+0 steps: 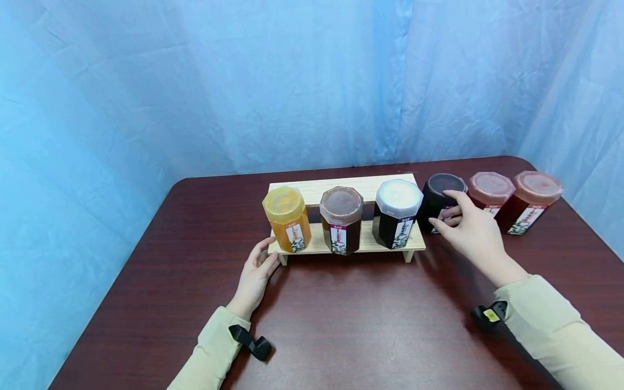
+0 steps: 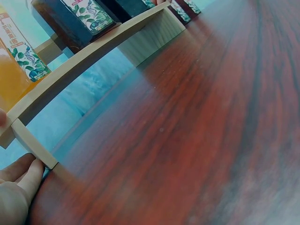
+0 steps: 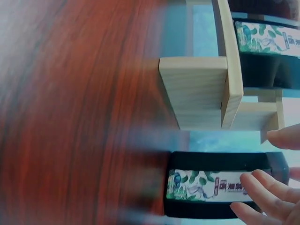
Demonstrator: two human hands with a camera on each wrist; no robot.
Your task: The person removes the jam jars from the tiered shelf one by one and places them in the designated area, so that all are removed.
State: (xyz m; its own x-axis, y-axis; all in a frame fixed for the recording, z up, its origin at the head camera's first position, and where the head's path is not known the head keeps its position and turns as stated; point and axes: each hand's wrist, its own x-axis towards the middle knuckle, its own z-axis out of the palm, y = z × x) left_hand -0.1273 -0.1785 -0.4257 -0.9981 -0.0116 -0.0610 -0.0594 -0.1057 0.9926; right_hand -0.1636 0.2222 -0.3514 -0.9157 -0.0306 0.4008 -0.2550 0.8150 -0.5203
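Note:
A two-step wooden rack (image 1: 319, 238) carries three jars on its lower step: a yellow-orange jar (image 1: 290, 219), a brown jar (image 1: 341, 221) and a black jar with a whitish lid (image 1: 397, 214). My left hand (image 1: 255, 273) holds the rack's left end, thumb and fingers at its leg (image 2: 35, 143) in the left wrist view. My right hand (image 1: 470, 227) is at a dark jar (image 1: 431, 200) standing on the table just right of the rack. Its fingers are spread in front of the label (image 3: 197, 185), and the thumb stands apart from the jar.
Two reddish jars (image 1: 491, 189) (image 1: 528, 200) stand to the right of the dark jar, near the table's right edge. The dark red wooden table (image 1: 361, 319) extends in front of the rack. Blue curtains (image 1: 292, 86) hang behind and at the sides.

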